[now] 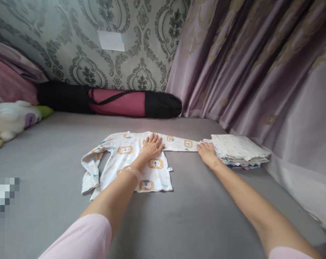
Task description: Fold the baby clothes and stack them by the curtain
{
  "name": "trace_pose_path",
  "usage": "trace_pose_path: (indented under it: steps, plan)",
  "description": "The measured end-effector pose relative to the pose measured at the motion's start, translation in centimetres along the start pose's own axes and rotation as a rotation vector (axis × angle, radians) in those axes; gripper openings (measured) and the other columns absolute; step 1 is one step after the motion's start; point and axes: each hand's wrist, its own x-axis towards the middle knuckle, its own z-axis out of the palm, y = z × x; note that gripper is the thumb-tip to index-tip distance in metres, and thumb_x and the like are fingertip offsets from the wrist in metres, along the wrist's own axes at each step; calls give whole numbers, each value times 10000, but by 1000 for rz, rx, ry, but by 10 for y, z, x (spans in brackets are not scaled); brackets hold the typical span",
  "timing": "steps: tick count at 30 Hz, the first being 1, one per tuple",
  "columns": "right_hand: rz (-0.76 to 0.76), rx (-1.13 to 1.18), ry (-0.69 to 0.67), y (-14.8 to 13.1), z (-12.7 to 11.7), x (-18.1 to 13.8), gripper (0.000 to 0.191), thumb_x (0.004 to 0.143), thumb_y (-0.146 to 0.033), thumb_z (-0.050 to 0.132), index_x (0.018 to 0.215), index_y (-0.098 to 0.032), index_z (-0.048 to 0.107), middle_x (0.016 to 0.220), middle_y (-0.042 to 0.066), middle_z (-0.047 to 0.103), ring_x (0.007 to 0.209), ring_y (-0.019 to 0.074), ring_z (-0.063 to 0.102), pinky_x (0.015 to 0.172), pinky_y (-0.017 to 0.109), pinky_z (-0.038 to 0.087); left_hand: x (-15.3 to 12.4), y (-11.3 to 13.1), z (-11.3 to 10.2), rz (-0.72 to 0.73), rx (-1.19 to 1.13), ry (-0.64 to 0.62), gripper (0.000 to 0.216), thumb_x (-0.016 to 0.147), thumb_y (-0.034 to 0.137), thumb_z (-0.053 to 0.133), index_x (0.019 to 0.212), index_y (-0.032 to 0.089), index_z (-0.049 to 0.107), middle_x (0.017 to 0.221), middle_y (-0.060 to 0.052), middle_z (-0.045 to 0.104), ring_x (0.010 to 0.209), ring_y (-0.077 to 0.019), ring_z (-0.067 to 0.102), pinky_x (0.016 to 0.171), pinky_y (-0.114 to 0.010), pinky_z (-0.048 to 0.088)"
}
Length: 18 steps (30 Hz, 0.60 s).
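Note:
A small white long-sleeved shirt (130, 158) with a lion print lies spread on the grey bed sheet. My left hand (152, 146) rests flat on its upper right part, fingers apart, with a clear bangle on the wrist. Out to the right, the shirt's sleeve (179, 144) is stretched straight, and my right hand (206, 153) has its fingers curled at the cuff, which they partly cover. The other sleeve (90, 172) lies bent and creased at the left. Just beyond my right hand sits a stack of folded clothes (240, 147).
A black and dark pink long bag (116, 102) lies along the patterned wall. Purple curtains (249, 64) hang at the right, down to the grey bed sheet (195, 216). White plush toy (12, 118) at the far left; a pixelated patch covers something at the left edge.

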Motion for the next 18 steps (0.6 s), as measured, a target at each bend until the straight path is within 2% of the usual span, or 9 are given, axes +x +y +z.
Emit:
trace_pose_path:
  steps: [4, 7, 11, 15, 18]
  plan:
    - [6, 95, 10, -14, -4, 22, 291, 883, -87, 458, 990, -176, 714, 1108, 170, 647, 1110, 295, 522, 971, 440, 313, 0, 1, -2, -3, -19, 2, 520, 969, 479, 335, 1401, 217, 457, 1534, -112, 374, 1458, -303, 218, 1161, -516, 185]
    - [-2, 329, -22, -44, -15, 54, 318, 914, -139, 459, 1114, -223, 691, 1208, 104, 656, 1135, 263, 548, 954, 370, 358, -1, 2, -3, 11, -26, 23, 488, 966, 470, 355, 1380, 245, 481, 1517, -89, 408, 1449, -300, 240, 1151, -520, 207]
    - [-34, 445, -30, -86, -22, 98, 329, 971, -227, 401, 1120, -253, 693, 1157, 49, 697, 1077, 189, 603, 874, 251, 407, -3, 5, -8, 15, -23, 25, 475, 968, 455, 357, 1370, 247, 500, 1503, -65, 436, 1443, -314, 251, 1152, -528, 208]
    - [-47, 498, -70, -112, -24, 126, 277, 945, -240, 455, 1043, -241, 714, 1050, 33, 728, 965, 160, 643, 783, 212, 428, -5, 7, -12, 28, -28, 14, 466, 974, 443, 346, 1367, 260, 518, 1495, -49, 450, 1437, -315, 265, 1154, -547, 202]
    - [-30, 506, -136, -121, -24, 141, 188, 853, -222, 591, 990, -224, 720, 979, 34, 736, 892, 162, 654, 731, 209, 439, -5, 6, -12, 41, -23, 20, 453, 974, 436, 351, 1362, 283, 527, 1492, -47, 454, 1428, -320, 282, 1143, -571, 213]
